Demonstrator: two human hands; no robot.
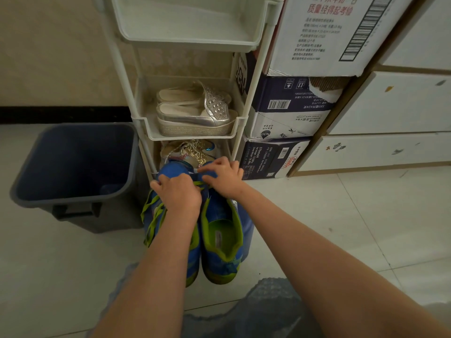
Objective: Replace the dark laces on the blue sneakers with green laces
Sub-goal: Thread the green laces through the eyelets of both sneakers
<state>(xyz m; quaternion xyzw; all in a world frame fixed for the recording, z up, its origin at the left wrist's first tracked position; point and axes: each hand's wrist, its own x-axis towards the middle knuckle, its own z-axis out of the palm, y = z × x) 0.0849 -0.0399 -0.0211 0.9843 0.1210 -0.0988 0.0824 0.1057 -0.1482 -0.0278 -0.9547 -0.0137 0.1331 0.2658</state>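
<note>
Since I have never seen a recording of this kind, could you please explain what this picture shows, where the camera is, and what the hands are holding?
There is no machine here: a person works with bare hands. The single camera is worn on the head, looking forward and down, so both forearms reach in from below. The left hand and the right hand curl their fingers on the front of a pair of blue sneakers, heels toward the camera, where a green lace runs between them. What exactly they pinch is hidden. Behind stands a white shoe rack holding silver platform shoes, with a dark bin to its left and stacked cardboard boxes to its right.
</note>
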